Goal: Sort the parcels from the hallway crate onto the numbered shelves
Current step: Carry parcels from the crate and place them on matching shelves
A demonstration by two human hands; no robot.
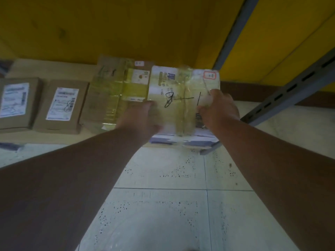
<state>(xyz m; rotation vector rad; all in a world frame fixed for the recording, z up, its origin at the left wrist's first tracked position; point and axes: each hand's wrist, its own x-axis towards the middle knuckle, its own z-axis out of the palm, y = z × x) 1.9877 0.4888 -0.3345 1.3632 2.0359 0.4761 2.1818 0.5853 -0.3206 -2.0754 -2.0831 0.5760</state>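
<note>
The person holds a white parcel (183, 98) with both hands at the right end of a low wooden shelf (54, 69). The parcel is wrapped in shiny clear tape, and it has black pen marks on top and a small red-edged sticker at its far right corner. The left hand (139, 120) is on the parcel's near left side, with its fingers curled round the edge. The right hand (219, 107) is on the right side, and its fingers and thumb are bent round that edge too. The picture is blurry there, so it is hard to tell if the parcel sits flat on the shelf or is lifted a little. Just to its left, touching or almost touching it, lies a brown parcel (112, 93) covered in yellowish tape. Farther left are two small brown boxes with white labels, one box (61, 105) near the taped parcel and another box (16, 102) at the picture's edge. They lie side by side with a thin gap between them. A yellow wall (108, 24) is behind the shelf. A grey metal post (233, 33) with slots stands on the right. Under the arms is a pale tiled floor (163, 214) with dark specks.
</note>
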